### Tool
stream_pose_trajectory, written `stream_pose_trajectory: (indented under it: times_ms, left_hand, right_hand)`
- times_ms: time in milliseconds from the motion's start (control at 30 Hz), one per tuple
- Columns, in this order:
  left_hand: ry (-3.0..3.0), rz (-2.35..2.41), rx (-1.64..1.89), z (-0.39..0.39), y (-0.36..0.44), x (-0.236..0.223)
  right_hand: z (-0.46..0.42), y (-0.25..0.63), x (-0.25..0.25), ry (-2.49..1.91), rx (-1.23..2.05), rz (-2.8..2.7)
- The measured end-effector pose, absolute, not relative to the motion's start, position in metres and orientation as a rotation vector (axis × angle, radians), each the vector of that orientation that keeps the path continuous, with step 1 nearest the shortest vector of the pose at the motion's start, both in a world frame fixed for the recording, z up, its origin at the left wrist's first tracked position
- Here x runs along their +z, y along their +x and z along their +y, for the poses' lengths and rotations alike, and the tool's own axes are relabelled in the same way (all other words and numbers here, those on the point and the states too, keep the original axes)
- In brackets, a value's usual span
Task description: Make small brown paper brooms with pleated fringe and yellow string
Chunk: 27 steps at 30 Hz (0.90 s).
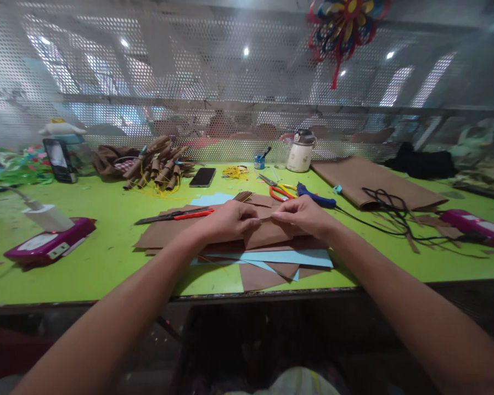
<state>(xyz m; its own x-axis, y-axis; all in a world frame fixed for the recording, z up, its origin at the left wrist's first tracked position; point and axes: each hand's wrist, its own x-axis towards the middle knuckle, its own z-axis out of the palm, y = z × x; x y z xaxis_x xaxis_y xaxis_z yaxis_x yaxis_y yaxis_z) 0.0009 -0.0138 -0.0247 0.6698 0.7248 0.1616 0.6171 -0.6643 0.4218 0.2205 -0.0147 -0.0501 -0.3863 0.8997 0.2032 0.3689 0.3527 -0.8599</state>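
Note:
Low over the middle of the table, my left hand (231, 219) is closed, thumb and fingertips pressed together at the left edge of a small brown paper piece (268, 235). At its upper right, my right hand (303, 215) pinches the same piece. Beneath lie a stack of brown paper sheets (158, 233) and light blue sheets (313, 258). A red utility knife (193, 214) rests on the stack, left of my left hand. Beyond my right hand are orange-handled scissors (279, 192) and a blue-handled tool with a black cord (321, 199).
Rolled brown paper pieces (164, 167) with yellow string stand at the back left, near a phone (203, 177). A white bottle (300, 153) and folded brown paper (366, 178) are at the back right. Purple power strips (80, 229) lie on both sides; the right one is near loose cord.

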Motion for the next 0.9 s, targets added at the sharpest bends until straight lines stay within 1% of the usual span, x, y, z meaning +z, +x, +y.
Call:
stream_pose_trajectory:
  times_ms: [300, 400, 500, 700, 833, 900]
  left_hand:
    - [2.465, 1.084, 0.403, -0.007, -0.008, -0.022]
    - [2.440, 1.116, 0.449, -0.005, -0.008, -0.021]
    - [2.351, 1.114, 0.489, -0.003, -0.011, -0.019]
    - [1.996, 0.852, 0.603, -0.008, -0.013, -0.020]
    - [1.770, 0.651, 0.595, -0.014, -0.005, -0.024]
    - [1.688, 0.578, 0.555, -0.017, -0.001, -0.026]
  right_hand:
    - [-0.008, 0.228, -0.051, -1.079, 1.143, -1.854]
    - [-0.005, 0.232, -0.052, -1.070, 1.128, -1.841]
    - [0.000, 0.234, -0.054, -1.035, 1.157, -1.713]
    - [-0.003, 0.232, -0.049, -0.777, 1.455, -1.344]
    - [-0.020, 0.221, -0.044, -0.636, 1.663, -1.478]
    - [-0.028, 0.216, -0.043, -0.576, 1.647, -1.601]
